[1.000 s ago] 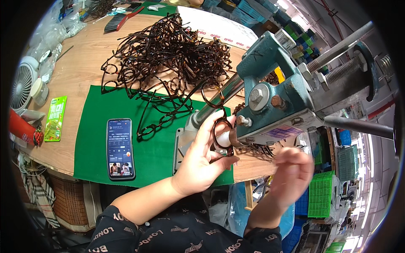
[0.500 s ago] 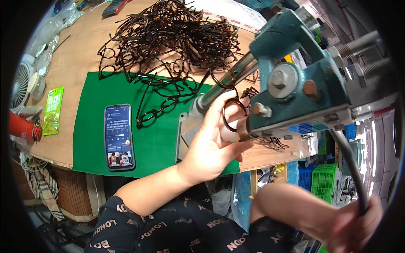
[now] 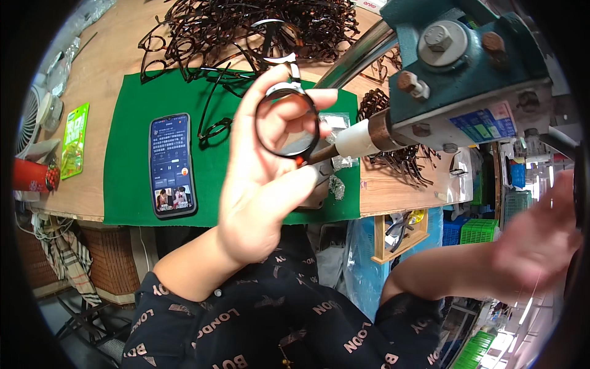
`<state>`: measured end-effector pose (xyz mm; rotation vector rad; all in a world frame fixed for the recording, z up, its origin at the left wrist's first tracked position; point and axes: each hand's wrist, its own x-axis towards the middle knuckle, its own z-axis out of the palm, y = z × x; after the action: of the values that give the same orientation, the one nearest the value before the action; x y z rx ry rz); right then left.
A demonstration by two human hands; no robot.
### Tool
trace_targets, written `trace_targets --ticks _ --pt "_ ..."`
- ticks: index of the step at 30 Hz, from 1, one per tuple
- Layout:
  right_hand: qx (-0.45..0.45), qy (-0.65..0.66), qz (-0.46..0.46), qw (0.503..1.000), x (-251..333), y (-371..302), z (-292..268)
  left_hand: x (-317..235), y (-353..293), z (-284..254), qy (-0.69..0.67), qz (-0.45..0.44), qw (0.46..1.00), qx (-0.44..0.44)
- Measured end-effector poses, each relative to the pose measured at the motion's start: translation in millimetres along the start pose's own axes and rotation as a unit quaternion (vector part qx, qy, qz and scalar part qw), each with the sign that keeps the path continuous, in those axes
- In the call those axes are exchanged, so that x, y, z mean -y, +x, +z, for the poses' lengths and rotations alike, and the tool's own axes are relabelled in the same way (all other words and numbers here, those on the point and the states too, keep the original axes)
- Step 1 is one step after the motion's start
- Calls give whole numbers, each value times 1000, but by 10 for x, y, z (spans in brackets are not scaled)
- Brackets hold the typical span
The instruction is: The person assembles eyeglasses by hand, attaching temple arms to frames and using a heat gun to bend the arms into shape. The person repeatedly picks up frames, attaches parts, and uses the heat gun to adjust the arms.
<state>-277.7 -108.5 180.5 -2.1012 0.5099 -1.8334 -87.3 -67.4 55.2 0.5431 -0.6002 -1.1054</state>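
Note:
My left hand (image 3: 258,203) is closed on a round eyeglass frame (image 3: 264,146) in dark tortoiseshell, held up over the green mat. Thumb and fingers pinch around one rim; the other rim points away from me. Just right of the thumb is the white cylindrical tip (image 3: 356,139) of a teal metal press (image 3: 473,67). At the far right, my right hand (image 3: 541,240) is smeared by motion beside the press's lever (image 3: 560,142); its fingers cannot be made out.
A large heap of tortoiseshell eyeglass frames (image 3: 215,37) covers the back. On the green mat (image 3: 132,154) lies a lit phone (image 3: 172,166). A green packet (image 3: 75,141) and a red cylinder (image 3: 34,176) are at left. More frames (image 3: 402,163) lie beyond the press tip.
My left hand has drawn the eyeglass frame leftward, away from the press tip, and raised it toward me. The right hand and lever have swung upward. The view has shifted.

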Motion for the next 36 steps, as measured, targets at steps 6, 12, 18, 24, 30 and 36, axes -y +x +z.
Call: trace_targets --ticks 6,12,18,24,30,36 --pt "268 -199 417 845 -798 -1965 -10 -188 -180 -205 82 -66 994 -4" --pt "265 -200 393 857 -887 -2291 7 -151 -325 -270 40 -93 994 29" --pt "327 -221 332 857 -955 -2229 35 -29 -413 -324 -32 -63 991 113" --pt "396 -291 245 836 -942 -2167 90 -93 -318 -582 -65 -110 924 360" --pt "405 -232 267 843 -850 -2020 76 -251 -415 -485 24 -451 842 296" --pt "297 144 299 895 -471 -1525 500 -38 -563 -482 31 -475 828 297"
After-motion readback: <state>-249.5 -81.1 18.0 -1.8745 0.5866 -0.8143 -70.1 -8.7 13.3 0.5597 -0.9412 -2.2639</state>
